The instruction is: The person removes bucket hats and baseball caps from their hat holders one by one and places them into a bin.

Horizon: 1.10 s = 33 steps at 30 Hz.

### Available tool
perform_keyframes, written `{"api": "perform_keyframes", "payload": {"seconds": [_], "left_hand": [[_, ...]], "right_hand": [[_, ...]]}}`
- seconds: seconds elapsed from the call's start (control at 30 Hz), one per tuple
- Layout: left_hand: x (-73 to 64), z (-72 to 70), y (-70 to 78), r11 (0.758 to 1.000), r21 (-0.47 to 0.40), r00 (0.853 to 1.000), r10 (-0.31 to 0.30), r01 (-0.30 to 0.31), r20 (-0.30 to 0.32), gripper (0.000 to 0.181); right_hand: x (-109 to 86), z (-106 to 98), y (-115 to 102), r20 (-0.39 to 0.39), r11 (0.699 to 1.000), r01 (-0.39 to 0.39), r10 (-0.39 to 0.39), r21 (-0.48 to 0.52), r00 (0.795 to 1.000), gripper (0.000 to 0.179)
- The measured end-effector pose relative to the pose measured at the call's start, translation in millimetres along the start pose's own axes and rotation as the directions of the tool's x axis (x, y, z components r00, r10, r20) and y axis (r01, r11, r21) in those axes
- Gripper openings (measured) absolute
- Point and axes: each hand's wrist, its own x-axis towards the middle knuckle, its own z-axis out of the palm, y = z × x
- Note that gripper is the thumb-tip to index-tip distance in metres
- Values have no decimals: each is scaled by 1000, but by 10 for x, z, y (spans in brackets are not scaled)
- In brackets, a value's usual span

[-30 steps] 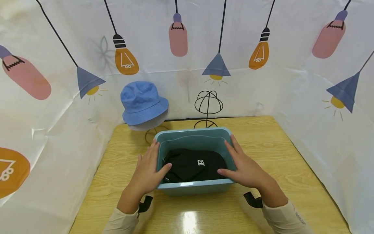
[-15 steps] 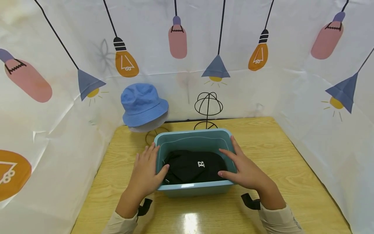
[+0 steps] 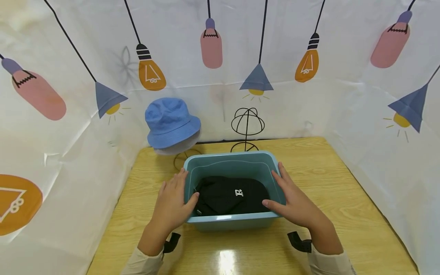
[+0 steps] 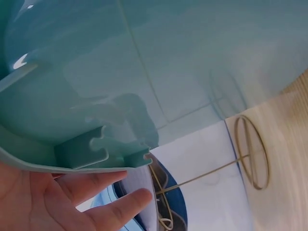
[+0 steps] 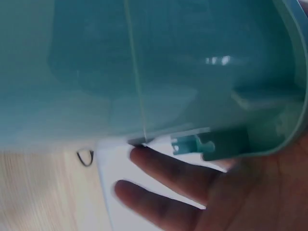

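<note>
A teal plastic storage bin (image 3: 233, 224) stands on the wooden table, its mouth facing up. Inside lies a black cap (image 3: 220, 198) with a white letter on its front. My left hand (image 3: 173, 206) rests on the bin's left side, thumb over the rim and fingers straight along the outside. On the right side, my right hand (image 3: 297, 200) touches the rim likewise, its thumb tip above the cap and its fingers extended. Both wrist views show the bin's outer wall, with straight fingers (image 4: 115, 211) and fingers (image 5: 163, 168) spread beside the rim.
Behind the bin, a blue bucket hat (image 3: 170, 122) with a pale underside sits on a wire stand (image 3: 179, 156) at left. A second, bare black wire hat stand (image 3: 246, 126) is near the back edge. White lamp-print sheeting (image 3: 220, 91) encloses the wooden table (image 3: 323, 175).
My right index finger bent inward over the bin, then moved back out to the right. The left hand has barely moved. Bin and cap stay in place, with a slight view shift.
</note>
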Motion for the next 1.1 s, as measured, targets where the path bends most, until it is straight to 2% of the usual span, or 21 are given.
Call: {"api": "perform_keyframes", "payload": {"seconds": [0.13,0.33,0.7,0.97,1.1], "left_hand": [[5,-29,-1,1000,-16,1000,6,-6,10,78],[40,-88,-27,998,-31,998,58,-57,23,77],[154,-240,-92,979,119,986,162,-165,28,73],[299,-408,-146,961,185,979,201,-204,32,72],[400,-500,-190,958,215,981,192,-193,24,71]], "right_hand": [[-23,1,5,43,1000,16,-17,14,999,105],[-20,26,-1,26,1000,-12,12,6,1000,119],[-46,36,14,30,1000,-14,15,-18,999,108],[-33,23,8,21,1000,-15,15,5,1000,118],[-29,23,4,17,1000,-19,18,23,1000,121]]}}
